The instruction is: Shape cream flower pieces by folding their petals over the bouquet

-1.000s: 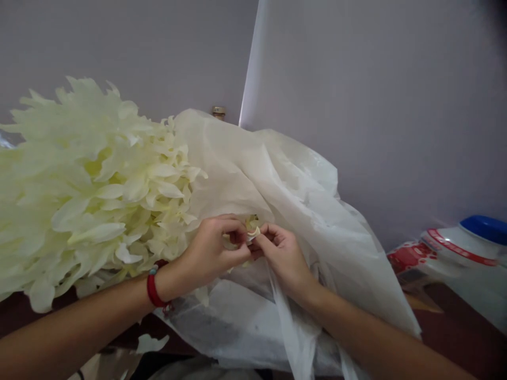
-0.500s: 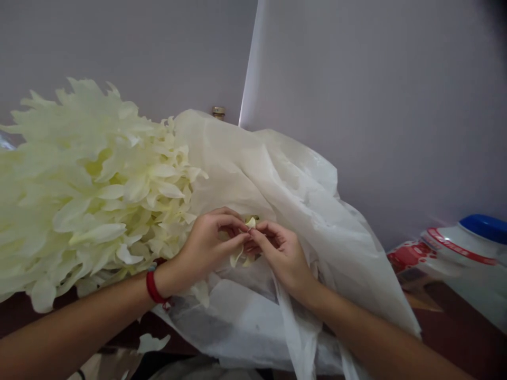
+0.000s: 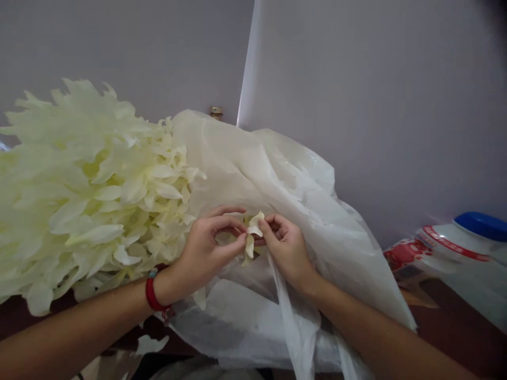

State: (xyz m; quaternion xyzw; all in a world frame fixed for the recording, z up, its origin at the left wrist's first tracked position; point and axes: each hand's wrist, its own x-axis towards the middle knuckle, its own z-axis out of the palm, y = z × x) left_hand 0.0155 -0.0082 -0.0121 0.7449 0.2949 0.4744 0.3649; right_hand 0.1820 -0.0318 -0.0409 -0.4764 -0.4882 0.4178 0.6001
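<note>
A small cream flower piece (image 3: 250,245) with curled petals is between my two hands, over a white plastic bag (image 3: 293,184). My left hand (image 3: 209,243), with a red bracelet at its wrist, pinches the left side of the piece between thumb and fingertips. The thumb and fingers of my right hand (image 3: 283,245) are closed on its right side, at a petal. Left of my hands, a large heap of pale yellow-white petals (image 3: 99,206) reaches to the bag's edge.
A large jar with a blue lid (image 3: 481,226) and red band stands at the right on a dark red table (image 3: 451,322). A bottle cap (image 3: 216,112) shows behind the bag. One loose petal (image 3: 151,344) lies near the front edge.
The flower piece has turned between my fingers and shows more of its petals. My right thumb has moved up a little onto a petal.
</note>
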